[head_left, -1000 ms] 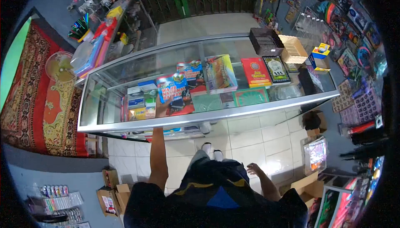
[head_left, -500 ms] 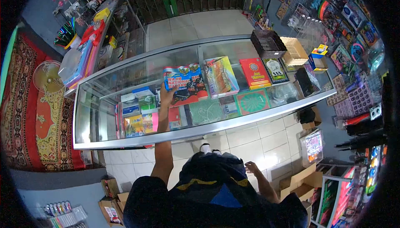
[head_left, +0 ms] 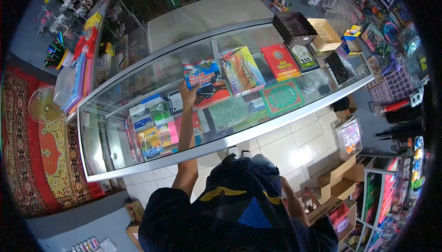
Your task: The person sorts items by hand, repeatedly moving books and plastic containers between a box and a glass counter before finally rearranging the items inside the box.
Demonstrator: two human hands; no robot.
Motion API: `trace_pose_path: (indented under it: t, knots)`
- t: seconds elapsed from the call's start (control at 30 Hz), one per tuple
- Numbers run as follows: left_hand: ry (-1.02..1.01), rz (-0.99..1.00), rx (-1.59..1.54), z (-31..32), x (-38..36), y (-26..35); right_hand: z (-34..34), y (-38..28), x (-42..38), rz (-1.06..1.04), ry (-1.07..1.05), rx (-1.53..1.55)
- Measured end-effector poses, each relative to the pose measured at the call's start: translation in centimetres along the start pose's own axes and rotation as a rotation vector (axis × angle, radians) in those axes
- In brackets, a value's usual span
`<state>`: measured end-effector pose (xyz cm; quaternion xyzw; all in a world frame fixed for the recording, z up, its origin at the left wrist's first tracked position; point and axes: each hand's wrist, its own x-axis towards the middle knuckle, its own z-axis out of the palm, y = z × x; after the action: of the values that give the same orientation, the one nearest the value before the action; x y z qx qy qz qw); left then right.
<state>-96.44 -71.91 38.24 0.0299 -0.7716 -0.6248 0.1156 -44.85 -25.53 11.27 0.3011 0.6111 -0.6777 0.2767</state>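
My left hand (head_left: 189, 94) reaches over the glass counter and grips the lower left edge of a blue and red book (head_left: 209, 85), its thumb on the cover. Large letters on the cover read "Wajib Nasional". Beside it on the glass lie a stack of colourful books (head_left: 241, 70), a red book (head_left: 281, 62) and a dark green and white book (head_left: 302, 57). Low by my side, my right hand (head_left: 284, 184) is partly hidden by my shirt, and its fingers cannot be made out.
The glass counter (head_left: 239, 144) has a metal edge, with packaged goods on its shelf. A black basket (head_left: 293, 28) and a cream basket (head_left: 323, 35) stand at its right end. Cardboard boxes (head_left: 340, 178) are on the floor at right. A patterned rug (head_left: 48, 155) lies at left.
The view has shifted and turned slightly. My left hand stays on the blue and red book. My right hand has drawn in against my shirt, and its fingers no longer show.
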Motion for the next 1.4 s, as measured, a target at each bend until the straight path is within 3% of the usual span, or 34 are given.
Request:
trace_pose_path:
  t: [0.07,0.13,0.23,0.33,0.37,0.43,0.5,0.57,0.63,0.73,0.83,0.93,1.03,1.1,1.13,1.17,1.2,1.27,1.33,1.4]
  knots:
    - [0.034,0.057,0.075,0.4,1.2,-4.4,1.6,-2.1,-1.9,0.053,0.048,-0.074]
    - [0.052,0.042,0.106,0.5,1.4,-4.7,1.9,-2.3,-2.9,0.029,0.025,-0.127]
    - [0.002,0.042,0.133,0.2,1.5,-4.3,1.8,-2.0,-2.7,0.112,0.08,0.125]
    - [0.025,0.1,0.157,-0.3,1.9,-4.2,0.7,0.5,-0.2,0.112,0.114,-0.073]
    - [0.026,0.073,0.138,-0.2,1.9,-3.8,1.1,-1.2,-0.3,-0.038,-0.054,0.088]
    - [0.007,-0.033,0.074,0.0,1.7,-3.0,2.2,-4.6,-1.6,-0.015,0.12,-0.266]
    - [-0.017,-0.137,0.043,0.2,1.4,-2.1,6.5,-13.7,-5.4,0.096,0.285,-0.572]
    - [-0.026,-0.186,0.067,0.7,1.3,-1.8,4.8,-10.0,-3.1,0.101,0.247,-0.442]
    - [-0.028,-0.116,0.05,0.7,1.4,-1.9,5.0,-9.5,-3.1,0.104,0.252,-0.424]
    - [-0.047,-0.112,-0.001,0.9,1.5,-2.6,4.1,-6.2,-2.8,-0.835,0.146,-0.767]
    - [-0.054,-0.09,0.009,0.9,2.1,-3.8,4.6,-4.5,-4.0,-0.134,0.204,-0.34]
    - [-0.054,-0.157,-0.031,0.7,1.7,-2.2,2.4,3.8,-1.5,-0.069,0.184,-0.41]
    - [-0.051,-0.246,-0.375,0.0,1.1,-3.0,2.0,5.4,-2.8,0.027,0.054,-0.021]
    - [-0.04,-0.284,-0.699,-0.3,0.8,-3.7,1.9,6.1,-3.3,-0.12,0.111,-0.34]
    - [-0.075,-0.233,-0.719,0.0,0.4,-3.9,2.0,6.2,-3.4,-0.194,0.139,-0.498]
    - [-0.113,-0.183,-0.736,0.2,-0.3,-4.1,1.9,6.4,-3.8,-0.14,0.145,-0.434]
    - [-0.153,-0.136,-0.751,0.3,-1.1,-4.0,3.0,2.9,-5.4,-0.083,0.151,-0.368]
    - [-0.061,-0.229,-0.598,0.5,-2.3,-2.8,3.2,-0.4,-6.4,0.028,0.144,-0.179]
    - [-0.069,-0.228,-0.593,0.8,-2.1,-2.8,6.9,-8.5,-8.7,0.181,0.234,-0.658]
    - [-0.052,-0.333,-0.599,0.9,-2.8,0.0,6.0,-8.1,-8.3,0.215,0.254,-0.293]
